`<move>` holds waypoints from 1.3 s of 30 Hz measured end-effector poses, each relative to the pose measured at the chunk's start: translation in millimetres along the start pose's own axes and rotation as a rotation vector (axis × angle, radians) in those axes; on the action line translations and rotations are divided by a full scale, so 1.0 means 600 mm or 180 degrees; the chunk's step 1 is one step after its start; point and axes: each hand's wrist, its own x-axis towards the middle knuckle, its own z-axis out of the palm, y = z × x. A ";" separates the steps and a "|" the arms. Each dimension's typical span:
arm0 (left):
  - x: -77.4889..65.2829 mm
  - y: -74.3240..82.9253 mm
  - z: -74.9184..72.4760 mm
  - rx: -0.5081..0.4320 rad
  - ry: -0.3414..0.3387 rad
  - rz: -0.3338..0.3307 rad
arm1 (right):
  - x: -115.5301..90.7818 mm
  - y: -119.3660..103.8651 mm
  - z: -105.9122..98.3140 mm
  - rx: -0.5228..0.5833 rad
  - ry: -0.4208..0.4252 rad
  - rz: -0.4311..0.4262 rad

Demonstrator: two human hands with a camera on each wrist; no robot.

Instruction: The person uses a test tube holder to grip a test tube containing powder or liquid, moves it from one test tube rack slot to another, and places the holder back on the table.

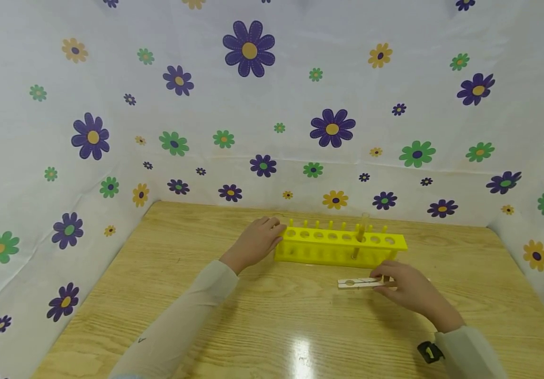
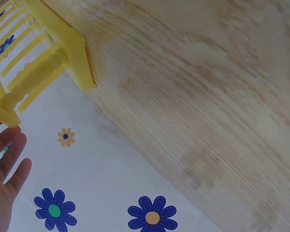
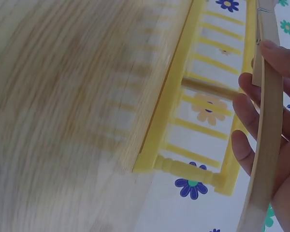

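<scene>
A yellow test tube rack (image 1: pixel 319 259) stands toward the back of the table, with round holes along its upper shelf. My left hand (image 1: pixel 255 242) holds the rack's left end at the top; in the left wrist view, fingers (image 2: pixel 19 174) show beside its corner, while the thumb is out of sight. One glass test tube (image 1: pixel 364 218), brownish in its lower part, leans in a hole near the rack's right end. In front of that end, my right hand (image 1: pixel 406 289) grips a wooden test tube holder (image 1: pixel 354 283) above the table, its clamping end pointing left.
The wood-grain table (image 1: pixel 262 326) extends in front of the rack. A white cloth with flowers (image 1: pixel 291 95) hangs behind it and along both sides. Pegs (image 1: pixel 331 225) stand up along the rack's back edge. A black band (image 1: pixel 429 351) is at the right wrist.
</scene>
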 end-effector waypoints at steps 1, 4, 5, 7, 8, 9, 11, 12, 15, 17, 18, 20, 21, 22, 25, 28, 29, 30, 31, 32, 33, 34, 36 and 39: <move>0.000 0.000 0.000 -0.0003 -0.0001 -0.0003 | 0.001 -0.002 0.001 0.0011 -0.0021 -0.0009; 0.000 -0.001 0.002 0.0006 -0.0001 -0.0006 | 0.002 -0.006 0.005 0.0056 -0.0061 0.0043; 0.000 -0.001 0.003 0.0008 0.0003 -0.0005 | 0.002 -0.008 0.007 0.0067 -0.0076 0.0078; 0.000 -0.001 0.004 0.0020 0.0001 -0.0005 | 0.003 -0.010 0.010 0.0075 -0.0112 0.0118; 0.000 -0.002 0.005 0.0033 -0.0001 -0.0001 | 0.003 -0.011 0.012 0.0072 -0.0129 0.0131; 0.000 -0.002 0.006 0.0044 -0.0002 0.0002 | 0.004 -0.012 0.014 0.0071 -0.0140 0.0130; 0.000 -0.002 0.007 0.0066 0.0003 0.0010 | 0.004 -0.013 0.018 0.0074 -0.0157 0.0109; 0.000 -0.002 0.007 0.0074 0.0010 0.0015 | 0.004 -0.013 0.020 0.0082 -0.0171 0.0090; 0.000 -0.002 0.007 0.0085 0.0036 0.0028 | 0.003 -0.014 0.028 0.0140 -0.0225 0.0081; 0.000 -0.002 0.008 0.0094 0.0048 0.0030 | 0.004 -0.014 0.032 0.0183 -0.0267 0.0040; 0.000 -0.002 0.009 0.0098 0.0051 0.0030 | 0.004 -0.015 0.035 0.0200 -0.0283 -0.0003; 0.000 -0.002 0.010 0.0108 0.0047 0.0025 | 0.005 -0.017 0.039 0.0209 -0.0303 -0.0115; -0.001 -0.002 0.010 0.0111 0.0048 0.0022 | 0.006 -0.018 0.042 0.0218 -0.0308 -0.0183; -0.001 -0.003 0.011 0.0114 0.0048 0.0021 | 0.007 -0.019 0.043 0.0233 -0.0308 -0.0258; -0.001 -0.003 0.012 0.0112 0.0054 0.0023 | 0.009 -0.025 0.049 0.0328 -0.0315 -0.0461; -0.001 -0.003 0.011 0.0099 0.0061 0.0032 | 0.011 -0.033 0.055 0.0437 -0.0316 -0.0675; -0.001 -0.003 0.011 0.0097 0.0060 0.0034 | 0.012 -0.036 0.057 0.0447 -0.0318 -0.0729; -0.001 -0.003 0.011 0.0089 0.0062 0.0034 | 0.013 -0.038 0.059 0.0452 -0.0321 -0.0782; -0.001 -0.003 0.011 0.0077 0.0065 0.0034 | 0.013 -0.041 0.061 0.0449 -0.0322 -0.0831; -0.001 -0.003 0.011 0.0063 0.0068 0.0033 | 0.014 -0.043 0.063 0.0438 -0.0317 -0.0878; -0.001 -0.003 0.011 0.0068 0.0065 0.0032 | 0.015 -0.045 0.065 0.0429 -0.0312 -0.0913; -0.001 -0.003 0.011 0.0070 0.0063 0.0029 | 0.016 -0.047 0.066 0.0409 -0.0322 -0.0931; 0.000 -0.004 0.010 0.0082 0.0049 0.0021 | 0.017 -0.050 0.070 0.0375 -0.0343 -0.0970; 0.001 -0.004 0.010 0.0094 0.0021 0.0007 | 0.021 -0.055 0.074 0.0277 -0.0386 -0.1027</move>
